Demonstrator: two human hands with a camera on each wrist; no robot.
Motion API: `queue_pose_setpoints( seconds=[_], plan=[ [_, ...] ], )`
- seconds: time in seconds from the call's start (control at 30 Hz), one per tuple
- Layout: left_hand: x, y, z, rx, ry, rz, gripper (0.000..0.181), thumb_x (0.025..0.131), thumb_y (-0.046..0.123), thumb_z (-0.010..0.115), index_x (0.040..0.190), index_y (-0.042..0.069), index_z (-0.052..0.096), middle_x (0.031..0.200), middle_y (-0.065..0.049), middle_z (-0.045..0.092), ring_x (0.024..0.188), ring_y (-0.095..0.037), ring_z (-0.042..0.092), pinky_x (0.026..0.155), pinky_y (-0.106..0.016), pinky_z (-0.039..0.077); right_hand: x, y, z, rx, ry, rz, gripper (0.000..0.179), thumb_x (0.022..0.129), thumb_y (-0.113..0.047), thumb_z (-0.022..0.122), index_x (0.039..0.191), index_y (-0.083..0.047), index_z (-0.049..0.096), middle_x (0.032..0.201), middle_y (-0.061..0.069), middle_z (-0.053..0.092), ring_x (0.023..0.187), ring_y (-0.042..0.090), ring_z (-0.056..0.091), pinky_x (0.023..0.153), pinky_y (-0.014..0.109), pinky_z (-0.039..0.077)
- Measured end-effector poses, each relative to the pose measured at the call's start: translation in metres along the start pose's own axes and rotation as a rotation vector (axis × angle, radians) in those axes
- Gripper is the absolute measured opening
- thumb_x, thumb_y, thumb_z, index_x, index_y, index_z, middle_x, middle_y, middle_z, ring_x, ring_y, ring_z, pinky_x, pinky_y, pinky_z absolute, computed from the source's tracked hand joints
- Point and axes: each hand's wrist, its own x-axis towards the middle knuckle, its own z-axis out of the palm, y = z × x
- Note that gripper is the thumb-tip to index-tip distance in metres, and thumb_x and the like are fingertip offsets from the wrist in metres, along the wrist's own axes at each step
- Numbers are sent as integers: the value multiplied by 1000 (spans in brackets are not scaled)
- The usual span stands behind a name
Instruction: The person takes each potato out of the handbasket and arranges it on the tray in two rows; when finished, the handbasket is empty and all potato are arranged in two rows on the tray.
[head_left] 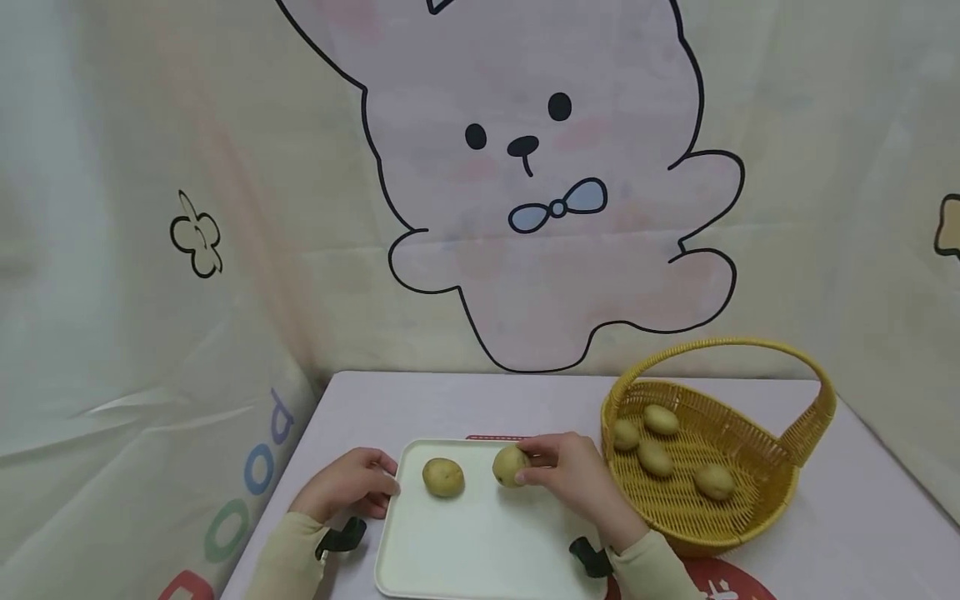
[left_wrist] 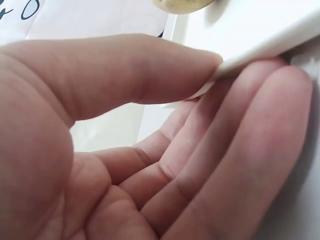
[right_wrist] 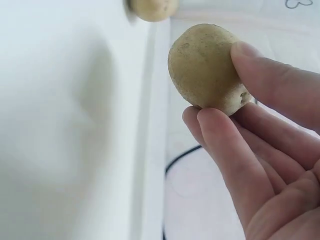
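Note:
My right hand pinches a potato between thumb and fingertips over the far right part of a white tray. In the right wrist view the potato is round and pale brown, with a small dark pit near the thumb. At the tray's left edge, my left hand grips the rim, thumb on top and fingers beneath, as the left wrist view shows at the tray's rim. Another potato lies on the tray near its far left corner.
To the right stands a yellow woven basket with a tall arched handle, holding several potatoes. A red printed mat shows partly under the tray and basket. Behind the table hangs a curtain with a cartoon animal.

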Motion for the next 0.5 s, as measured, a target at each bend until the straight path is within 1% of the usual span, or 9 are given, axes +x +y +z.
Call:
queue_pose_setpoints(
  seconds=[0.1,0.2,0.37,0.5],
  plan=[
    [1,1,0,-9,-24,3,31,90,9,77,116,-2,64,78,-8,68,65,-16,67,63,-30,63,6,9,11,-3,-22,2,39,81,-17,96,117,-8,82,117,9,82,100,19,81,85,31,66],
    [2,1,1,-10,-33,9,31,90,8,77,116,-2,64,78,-7,69,64,-15,67,63,-30,63,9,16,19,7,-53,-6,38,81,-17,96,116,-8,82,117,9,82,99,19,81,83,30,66],
    [3,1,0,-6,-26,5,29,90,8,77,115,-2,65,77,-7,68,62,-15,66,62,-29,62,12,21,28,57,-104,-16,39,82,-15,94,117,-3,81,117,14,81,99,21,81,79,28,65],
    [2,-2,-2,1,-17,0,28,90,9,77,114,-1,65,76,-7,67,62,-15,66,61,-29,62,15,22,31,32,-122,-9,38,84,-16,94,117,-3,81,116,13,82,100,21,79,78,28,65]
  ],
)
